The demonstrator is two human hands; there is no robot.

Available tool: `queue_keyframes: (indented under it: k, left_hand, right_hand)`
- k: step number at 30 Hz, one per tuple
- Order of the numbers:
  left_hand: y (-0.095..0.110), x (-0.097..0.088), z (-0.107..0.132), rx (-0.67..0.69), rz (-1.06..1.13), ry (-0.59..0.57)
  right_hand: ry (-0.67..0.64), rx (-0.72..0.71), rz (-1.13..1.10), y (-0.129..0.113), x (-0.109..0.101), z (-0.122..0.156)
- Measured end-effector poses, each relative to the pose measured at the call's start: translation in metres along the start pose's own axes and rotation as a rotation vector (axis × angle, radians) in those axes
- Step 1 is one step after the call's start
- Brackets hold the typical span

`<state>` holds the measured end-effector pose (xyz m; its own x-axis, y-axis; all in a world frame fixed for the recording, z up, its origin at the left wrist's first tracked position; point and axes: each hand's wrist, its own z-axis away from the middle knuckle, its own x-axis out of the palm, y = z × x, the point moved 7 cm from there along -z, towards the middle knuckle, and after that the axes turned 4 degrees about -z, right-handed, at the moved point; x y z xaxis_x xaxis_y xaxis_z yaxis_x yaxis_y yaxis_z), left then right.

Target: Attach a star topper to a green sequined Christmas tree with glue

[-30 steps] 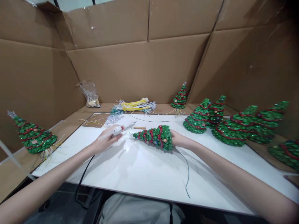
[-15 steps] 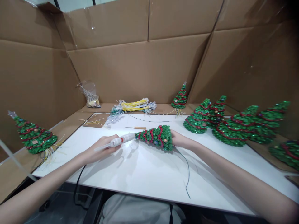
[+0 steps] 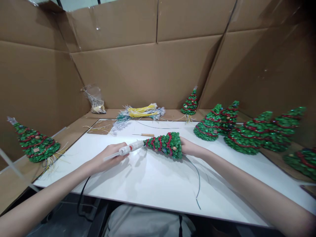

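Observation:
My left hand is closed around a white hot glue gun, with a clear glue stick poking out of its rear. The gun's nozzle is at the tip of a small green Christmas tree trimmed with red garland; whether they touch is hard to tell. This tree lies on its side in the air over the white table, tip to the left. At its base my right hand grips it, the fingers hidden behind and inside the base. A thin dark green wire trails from the base.
An awl with a wooden handle lies behind the tree. Farther back are bundled wires and a plastic bag. Several finished-looking trees stand at right, one tree at left. Cardboard walls enclose the table.
The glue gun has shifted slightly to the right along the tree's tip. My right hand and the tree have barely moved.

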<state>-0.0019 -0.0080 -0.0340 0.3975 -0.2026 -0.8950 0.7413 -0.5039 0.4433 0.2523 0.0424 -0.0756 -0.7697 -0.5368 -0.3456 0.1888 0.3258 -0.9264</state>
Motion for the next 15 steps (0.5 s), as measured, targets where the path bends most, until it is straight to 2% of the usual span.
queue_keyframes:
  k: [5,10,15]
  left_hand:
    - [-0.001,0.002,0.001,0.016,-0.031,0.002]
    - [0.001,0.001,0.001,0.028,-0.035,0.004]
    - [0.001,0.001,0.002,0.024,-0.02,0.009]
  right_hand:
    - [-0.002,0.088,0.02,-0.003,0.002,0.001]
    - [-0.029,0.069,0.042,-0.016,0.006,0.002]
    - [-0.036,0.073,0.034,-0.019,0.008,0.001]
